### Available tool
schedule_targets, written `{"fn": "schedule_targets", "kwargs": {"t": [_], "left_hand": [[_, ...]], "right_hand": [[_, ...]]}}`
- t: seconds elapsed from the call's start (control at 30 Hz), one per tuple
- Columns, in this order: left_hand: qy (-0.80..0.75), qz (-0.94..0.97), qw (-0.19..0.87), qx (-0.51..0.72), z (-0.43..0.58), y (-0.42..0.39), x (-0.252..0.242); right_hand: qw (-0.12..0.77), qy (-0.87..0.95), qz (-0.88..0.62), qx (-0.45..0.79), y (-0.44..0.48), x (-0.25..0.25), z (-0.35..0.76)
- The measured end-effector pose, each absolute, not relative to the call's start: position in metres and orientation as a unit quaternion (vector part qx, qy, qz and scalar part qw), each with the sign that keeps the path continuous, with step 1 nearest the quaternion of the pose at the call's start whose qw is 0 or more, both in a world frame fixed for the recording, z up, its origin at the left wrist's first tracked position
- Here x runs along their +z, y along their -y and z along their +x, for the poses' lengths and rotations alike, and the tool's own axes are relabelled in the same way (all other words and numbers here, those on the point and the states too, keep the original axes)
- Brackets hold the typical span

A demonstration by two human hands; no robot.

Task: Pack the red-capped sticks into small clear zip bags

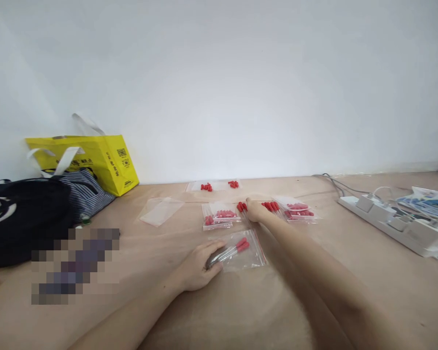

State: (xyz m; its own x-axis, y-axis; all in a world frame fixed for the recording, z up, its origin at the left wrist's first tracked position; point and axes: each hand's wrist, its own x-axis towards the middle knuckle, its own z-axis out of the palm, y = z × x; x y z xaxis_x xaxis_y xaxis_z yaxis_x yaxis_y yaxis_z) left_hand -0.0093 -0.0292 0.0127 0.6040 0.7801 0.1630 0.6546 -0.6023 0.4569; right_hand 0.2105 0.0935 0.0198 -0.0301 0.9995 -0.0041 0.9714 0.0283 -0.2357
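Note:
My left hand rests at the near middle of the table, closed on a clear zip bag. Inside that bag lie a few glass droppers with red rubber bulbs, and my fingers wrap its left end. Farther off, my right hand reaches among loose red-bulbed droppers. Its fingers are curled down; what they hold, if anything, is hidden behind the hand. Filled bags of droppers lie just left of it, and another filled stack lies to its right.
Flat clear bags lie left of the middle. More red bulbs sit on clear plastic by the wall. A white power strip with cables stands right. On the left are a yellow bag, a black bag and a blurred-out patch.

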Motion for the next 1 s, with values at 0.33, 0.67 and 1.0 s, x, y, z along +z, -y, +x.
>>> {"fn": "schedule_targets", "kwargs": {"t": [0.33, 0.67, 1.0], "left_hand": [[-0.418, 0.867, 0.191, 0.191, -0.009, 0.029, 0.013], [-0.433, 0.862, 0.201, 0.171, -0.003, 0.028, 0.012], [-0.436, 0.866, 0.183, 0.161, 0.006, 0.032, 0.014]], "right_hand": [[0.189, 0.757, -0.623, 0.062, -0.047, 0.039, 0.253], [0.594, 0.528, -0.509, 0.331, 0.002, -0.011, 0.252], [0.511, 0.539, -0.452, 0.494, 0.014, -0.017, 0.238]]}}
